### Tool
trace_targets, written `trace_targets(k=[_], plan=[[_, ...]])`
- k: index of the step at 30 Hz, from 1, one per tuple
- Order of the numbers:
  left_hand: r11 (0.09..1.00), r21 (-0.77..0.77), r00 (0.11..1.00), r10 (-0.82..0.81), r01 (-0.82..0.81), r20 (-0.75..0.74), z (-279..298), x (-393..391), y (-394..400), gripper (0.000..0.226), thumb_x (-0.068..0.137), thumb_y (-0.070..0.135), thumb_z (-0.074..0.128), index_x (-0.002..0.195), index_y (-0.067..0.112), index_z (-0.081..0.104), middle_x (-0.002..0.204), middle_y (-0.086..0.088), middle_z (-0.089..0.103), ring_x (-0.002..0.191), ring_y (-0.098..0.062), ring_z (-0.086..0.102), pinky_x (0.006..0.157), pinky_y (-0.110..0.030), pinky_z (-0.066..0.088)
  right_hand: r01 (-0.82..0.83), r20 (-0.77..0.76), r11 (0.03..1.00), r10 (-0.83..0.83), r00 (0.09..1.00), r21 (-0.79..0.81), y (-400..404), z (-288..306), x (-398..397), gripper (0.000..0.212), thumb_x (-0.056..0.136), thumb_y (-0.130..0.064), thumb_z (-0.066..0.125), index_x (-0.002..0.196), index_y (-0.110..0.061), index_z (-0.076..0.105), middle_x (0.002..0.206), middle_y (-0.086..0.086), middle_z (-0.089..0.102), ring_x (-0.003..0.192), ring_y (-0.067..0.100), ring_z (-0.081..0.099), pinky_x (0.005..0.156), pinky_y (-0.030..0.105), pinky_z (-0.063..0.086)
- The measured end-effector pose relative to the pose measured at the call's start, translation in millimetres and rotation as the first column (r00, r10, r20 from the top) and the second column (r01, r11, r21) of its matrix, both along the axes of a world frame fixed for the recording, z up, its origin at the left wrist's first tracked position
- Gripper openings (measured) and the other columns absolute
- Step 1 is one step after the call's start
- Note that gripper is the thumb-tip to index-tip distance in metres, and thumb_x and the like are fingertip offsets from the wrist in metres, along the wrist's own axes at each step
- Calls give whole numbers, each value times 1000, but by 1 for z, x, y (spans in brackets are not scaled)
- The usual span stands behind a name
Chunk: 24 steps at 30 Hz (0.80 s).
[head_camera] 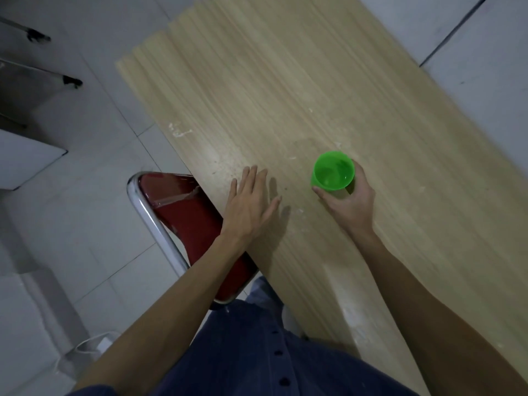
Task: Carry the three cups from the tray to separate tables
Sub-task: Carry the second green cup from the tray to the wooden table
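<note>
Nearest the lens, a dark blue buttoned shirt (257,352) is filling the bottom centre of the frame, with two bare forearms reaching up and away from it. Running diagonally from upper centre to lower right, a pale wooden table (271,95) is taking up most of the picture, over a floor of light grey tiles (71,224). At centre left, a red chair (185,212) with a chrome frame is sitting tucked against the table's near edge. Over that edge, the left hand (251,207) is lying palm down on the wood with its fingers spread, gripping nothing. Right of centre, the right hand (350,202) is wrapping its thumb and fingers around a green cup (333,171), which is standing upright on the tabletop, mouth open toward the camera.
</note>
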<state>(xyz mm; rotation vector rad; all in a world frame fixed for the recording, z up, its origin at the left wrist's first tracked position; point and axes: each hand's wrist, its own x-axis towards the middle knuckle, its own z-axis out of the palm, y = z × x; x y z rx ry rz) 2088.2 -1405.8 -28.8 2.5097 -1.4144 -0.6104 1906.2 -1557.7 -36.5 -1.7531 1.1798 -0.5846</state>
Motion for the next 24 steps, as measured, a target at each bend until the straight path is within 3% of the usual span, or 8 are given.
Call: trace_targets(k=[3, 9, 13, 14, 17, 24], plan=[[1000, 14, 1000, -11, 11, 6, -3, -1, 0, 71, 105, 53, 42, 161, 11, 27, 170, -15, 22, 159, -28, 12, 128, -49, 10, -3, -21, 1000, 4, 1000, 6, 1, -2, 1, 85, 72, -40, 96, 141, -10, 57, 134, 0, 66, 125, 13, 62, 109, 29, 49], [1000, -7, 1000, -26, 26, 14, 3, -14, 10, 72, 105, 55, 41, 160, 11, 28, 169, -15, 23, 159, -29, 14, 128, -52, 14, -32, -72, 999, 31, 997, -7, 7, 4, -5, 92, 71, -32, 97, 148, -10, 50, 140, -3, 61, 130, 9, 56, 113, 19, 42], [998, -45, 999, -33, 35, 38, 20, -34, 26, 76, 103, 61, 36, 160, 11, 28, 169, -14, 25, 159, -28, 15, 128, -52, 16, -103, -135, 995, 103, 985, 6, 24, 20, -29, 103, 72, -34, 94, 157, -24, 37, 152, -1, 55, 138, 18, 55, 117, 44, 46], [998, -37, 999, -40, 41, 22, 20, -35, 24, 78, 103, 63, 34, 161, 12, 27, 169, -14, 25, 159, -28, 15, 127, -53, 17, -117, -189, 993, 118, 975, 15, 23, 18, -34, 104, 74, -36, 92, 159, -25, 33, 156, 1, 51, 141, 21, 52, 119, 45, 43], [998, -36, 999, -50, 50, 15, 29, -48, 35, 83, 99, 67, 27, 161, 12, 27, 169, -14, 25, 159, -28, 16, 127, -54, 18, -182, -337, 983, 167, 927, -13, 43, 28, -58, 97, 83, -35, 85, 161, -15, 31, 164, 10, 40, 150, 26, 39, 122, 27, 26], [987, -123, 994, -103, 107, 38, 55, -109, 88, 83, 101, 69, 34, 162, 13, 25, 171, -10, 20, 160, -25, 11, 129, -53, 12, -349, -513, 920, 215, 831, -179, 108, 75, -134, 92, 92, -71, 44, 160, -9, 36, 166, 22, 34, 152, 37, 35, 126, 52, 27]])
